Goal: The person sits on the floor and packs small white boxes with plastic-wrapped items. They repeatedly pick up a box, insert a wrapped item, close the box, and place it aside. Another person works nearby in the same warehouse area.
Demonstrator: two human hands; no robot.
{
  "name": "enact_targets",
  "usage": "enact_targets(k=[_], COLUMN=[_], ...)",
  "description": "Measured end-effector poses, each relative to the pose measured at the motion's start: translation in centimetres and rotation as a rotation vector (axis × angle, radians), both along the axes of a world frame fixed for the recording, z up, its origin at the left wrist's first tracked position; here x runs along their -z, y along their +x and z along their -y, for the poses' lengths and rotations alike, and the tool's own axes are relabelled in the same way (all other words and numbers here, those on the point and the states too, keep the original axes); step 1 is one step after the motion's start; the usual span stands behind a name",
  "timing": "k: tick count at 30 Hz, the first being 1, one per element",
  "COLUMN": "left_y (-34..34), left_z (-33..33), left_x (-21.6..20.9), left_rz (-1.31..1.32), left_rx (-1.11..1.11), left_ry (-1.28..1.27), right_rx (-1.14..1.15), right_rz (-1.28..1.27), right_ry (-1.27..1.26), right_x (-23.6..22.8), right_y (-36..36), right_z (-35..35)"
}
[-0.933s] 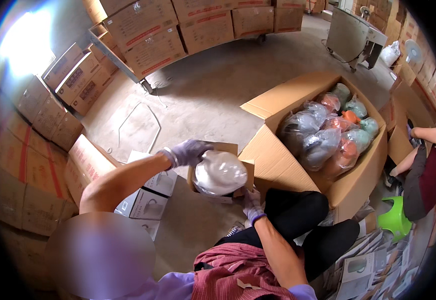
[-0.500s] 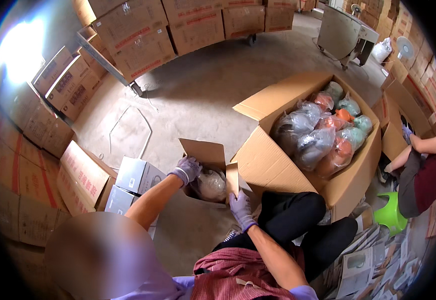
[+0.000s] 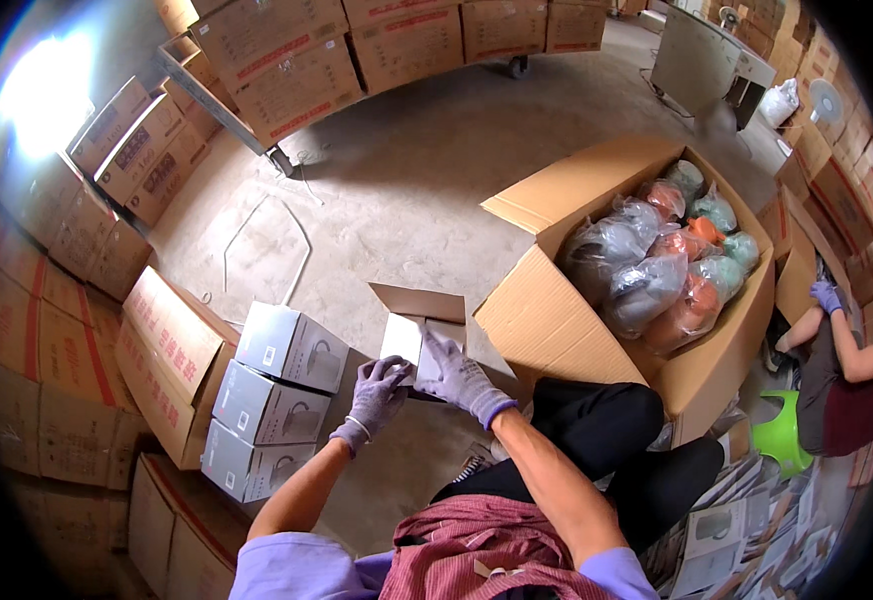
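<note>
A small cardboard box point(image 3: 407, 340) stands on the floor in front of me, one brown flap point(image 3: 415, 298) raised at its far side. My left hand point(image 3: 377, 397), in a grey-purple glove, has its fingers curled on the box's near left edge. From the right, my gloved right hand point(image 3: 462, 380) reaches over the box with its fingers stretched against a pale flap. The two hands and the flaps hide what lies inside. Left of the hands, three grey-white boxes with a printed kettle-like picture form a stack point(image 3: 275, 402).
At the right, a large open carton point(image 3: 567, 325) holds several bagged grey, orange and green items point(image 3: 647, 290). A co-worker's gloved hand point(image 3: 827, 296) shows beyond it, near a green stool point(image 3: 783, 436). Flattened packaging point(image 3: 727, 535) lies lower right. A loaded cart point(image 3: 287, 75) stands behind.
The bagged item seen inside the small box is now covered from view. My left hand has come down to the near edge; my right hand has moved up over the box.
</note>
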State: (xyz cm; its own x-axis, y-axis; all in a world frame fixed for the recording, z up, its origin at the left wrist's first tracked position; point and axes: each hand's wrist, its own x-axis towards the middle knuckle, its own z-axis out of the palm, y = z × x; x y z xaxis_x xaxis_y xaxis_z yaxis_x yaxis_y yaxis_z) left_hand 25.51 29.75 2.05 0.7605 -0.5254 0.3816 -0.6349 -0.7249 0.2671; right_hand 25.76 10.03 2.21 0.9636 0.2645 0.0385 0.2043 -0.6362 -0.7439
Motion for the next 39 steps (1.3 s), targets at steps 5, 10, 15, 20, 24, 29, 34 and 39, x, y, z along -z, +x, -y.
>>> enact_targets(k=[5,10,15,20,24,29,34,39], left_y=[8.0,10.4,4.0,0.2,1.0,2.8,0.8,-1.0], left_z=[-5.5,-1.3,-3.3,-3.5,-3.1,-6.8,-5.7,-1.9], left_x=[0.8,-4.3,-1.8,0.8,2.6,7.3,6.0,3.3], left_rz=[-0.814,-0.797,-0.828,-0.796,-0.507,-0.232,-0.082,-0.853], left_rx=[-0.287,0.163,-0.11,0.055,0.03,0.089,-0.014,-0.211], left_ry=[-0.785,-0.996,-0.71,-0.612,-0.246,-0.025,0.301,-0.502], right_rx=[-0.171,-0.069,0.044,0.13,0.213,0.21,0.238,0.171], right_rz=[0.025,0.149,-0.208,-0.174,0.147,0.286,0.463,0.462], right_ry=[-0.656,-0.728,0.802,1.095,0.154,-0.541,-0.678,-0.661], right_x=[0.1,2.6,2.2,-0.1,4.2,4.6,6.5,7.2], right_y=[-2.3,-2.3,-3.0,-4.6,-5.8,-5.7,-6.1,-6.5], right_z=[-3.2,-1.9,1.9,0.4,-0.4,-2.1,-2.4,-1.4])
